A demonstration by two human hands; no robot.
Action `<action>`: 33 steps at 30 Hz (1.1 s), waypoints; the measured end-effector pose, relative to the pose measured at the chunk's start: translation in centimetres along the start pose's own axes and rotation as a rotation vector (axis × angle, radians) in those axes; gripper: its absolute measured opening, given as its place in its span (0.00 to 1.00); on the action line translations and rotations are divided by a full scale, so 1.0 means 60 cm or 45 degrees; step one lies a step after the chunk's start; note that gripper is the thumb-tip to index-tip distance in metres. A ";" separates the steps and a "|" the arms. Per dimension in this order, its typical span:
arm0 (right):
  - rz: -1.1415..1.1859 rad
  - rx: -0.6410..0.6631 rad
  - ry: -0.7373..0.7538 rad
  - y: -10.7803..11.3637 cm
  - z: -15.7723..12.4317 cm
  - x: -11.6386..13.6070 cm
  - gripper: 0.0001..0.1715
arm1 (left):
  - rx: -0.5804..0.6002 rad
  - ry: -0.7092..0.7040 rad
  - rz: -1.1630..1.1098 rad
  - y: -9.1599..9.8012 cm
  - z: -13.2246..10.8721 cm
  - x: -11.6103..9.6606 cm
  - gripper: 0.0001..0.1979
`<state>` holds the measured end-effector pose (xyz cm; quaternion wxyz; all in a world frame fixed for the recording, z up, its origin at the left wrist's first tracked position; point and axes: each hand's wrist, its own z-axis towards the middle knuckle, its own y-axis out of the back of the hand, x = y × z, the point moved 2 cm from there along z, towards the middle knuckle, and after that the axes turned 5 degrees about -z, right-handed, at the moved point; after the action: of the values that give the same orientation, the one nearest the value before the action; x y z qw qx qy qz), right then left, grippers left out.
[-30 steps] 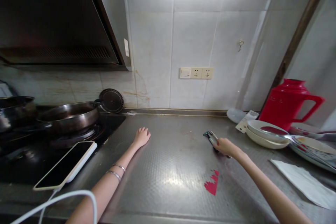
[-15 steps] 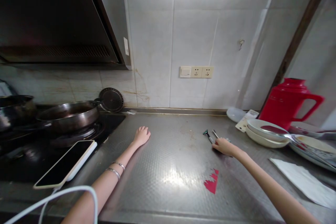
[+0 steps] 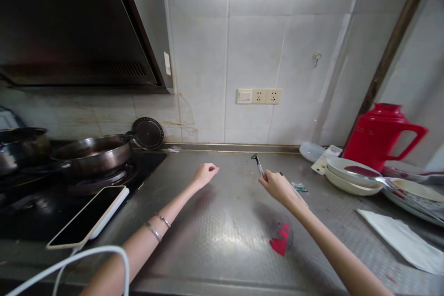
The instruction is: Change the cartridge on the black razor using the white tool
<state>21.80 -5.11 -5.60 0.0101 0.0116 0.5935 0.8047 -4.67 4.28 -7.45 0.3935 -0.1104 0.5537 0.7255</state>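
Observation:
A razor (image 3: 257, 161) is gripped in my right hand (image 3: 275, 186), its head pointing away toward the wall, raised over the steel counter (image 3: 222, 212). My left hand (image 3: 206, 175) hovers over the counter to the left of the razor, fingers curled in, with nothing visible in them. Beside my right hand lie small green pieces (image 3: 300, 187), too small to name. A slim light-coloured stick (image 3: 301, 198) is partly hidden behind my right hand and wrist. Nearer to me, a jagged red scrap (image 3: 280, 240) lies flat on the counter.
On the left are a stove with a pan (image 3: 93, 155), a phone (image 3: 88, 217) and a white cable (image 3: 86, 250). At right stand a red thermos jug (image 3: 378, 134), stacked bowls (image 3: 354, 187), plates (image 3: 416, 199) and a white paper sheet (image 3: 402, 240). A clear dish (image 3: 311, 151) sits near the wall.
My right hand has moved left, lifting the razor off the counter. The left hand has come up from the surface and shifted right, toward the razor, its fingers curling.

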 end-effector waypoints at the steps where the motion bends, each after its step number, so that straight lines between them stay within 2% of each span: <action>1: 0.001 -0.028 0.004 0.012 -0.004 0.023 0.19 | 0.017 -0.031 -0.040 -0.008 -0.002 -0.026 0.19; 5: -0.022 -0.112 0.053 0.046 -0.023 0.100 0.17 | 0.072 -0.091 -0.342 -0.025 -0.016 -0.111 0.26; 8: -0.038 -0.136 0.103 0.055 -0.034 0.134 0.17 | 0.037 -0.099 -0.359 -0.020 -0.026 -0.143 0.26; 11: -0.048 -0.142 0.135 0.054 -0.038 0.152 0.17 | -0.033 -0.106 -0.288 -0.014 -0.030 -0.149 0.25; 14: -0.068 -0.134 0.182 0.048 -0.040 0.164 0.17 | -0.030 -0.087 -0.246 -0.016 -0.028 -0.141 0.25; 17: -0.093 -0.116 0.214 0.040 -0.043 0.176 0.16 | 0.016 -0.033 -0.179 -0.024 -0.026 -0.130 0.24; 21: -0.095 -0.058 0.290 0.035 -0.049 0.179 0.18 | 0.168 0.046 0.022 -0.033 -0.019 -0.113 0.21; 23: -0.068 -0.010 0.285 0.038 -0.048 0.160 0.21 | 0.240 0.083 0.083 -0.035 -0.014 -0.100 0.19; 25: -0.057 0.019 0.204 0.042 -0.039 0.119 0.22 | 0.304 0.124 0.132 -0.037 -0.006 -0.082 0.16; 29: -0.100 0.137 -0.028 0.043 -0.011 -0.010 0.20 | 0.380 0.198 0.252 -0.043 0.007 -0.044 0.11; 33: -0.136 0.277 -0.170 0.022 -0.006 -0.128 0.20 | 0.410 0.218 0.346 -0.054 0.016 -0.020 0.12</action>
<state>29.50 -6.06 -4.48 0.0911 0.0347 0.6750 0.7313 -1.34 4.86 -8.73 0.2560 -0.0318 0.7035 0.6622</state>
